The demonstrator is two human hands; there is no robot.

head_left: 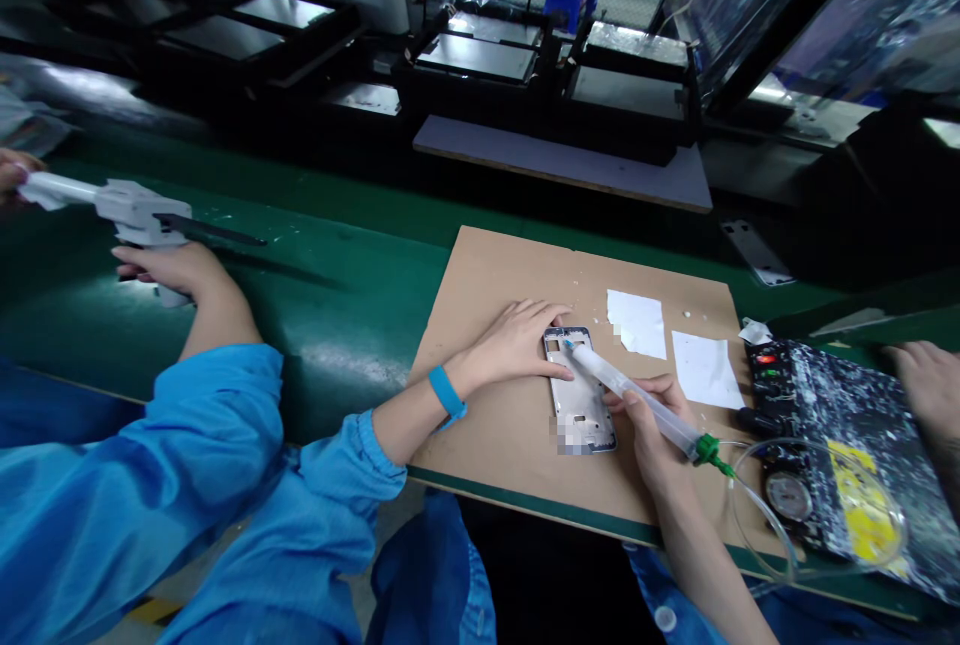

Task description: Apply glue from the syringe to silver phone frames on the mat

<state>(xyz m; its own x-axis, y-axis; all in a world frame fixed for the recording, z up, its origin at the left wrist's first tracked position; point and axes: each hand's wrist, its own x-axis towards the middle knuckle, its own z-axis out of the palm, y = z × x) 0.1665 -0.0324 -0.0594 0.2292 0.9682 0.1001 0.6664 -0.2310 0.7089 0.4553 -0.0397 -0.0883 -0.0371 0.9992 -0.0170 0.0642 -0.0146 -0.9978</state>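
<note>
A phone frame (pixel 581 393), pale inside with a dark rim, lies flat on a brown board. My left hand (pixel 517 345), with a blue band at the wrist, steadies it: the fingers are at its top left corner and the thumb on its left side. A clear dispensing syringe (pixel 637 400) with a green cap is gripped in my right hand (pixel 652 420). Its blue tip points down at the upper part of the frame; whether it touches the frame I cannot tell. A clear hose runs from the cap to the right.
Two white paper pieces (pixel 636 323) lie on the brown board (pixel 510 275). At right stands a speckled dispenser box (pixel 847 455) with a gauge, a person's hand (pixel 926 380) near it. At left another person holds a grey-white tool (pixel 139 210). Black trays (pixel 480 85) stand behind.
</note>
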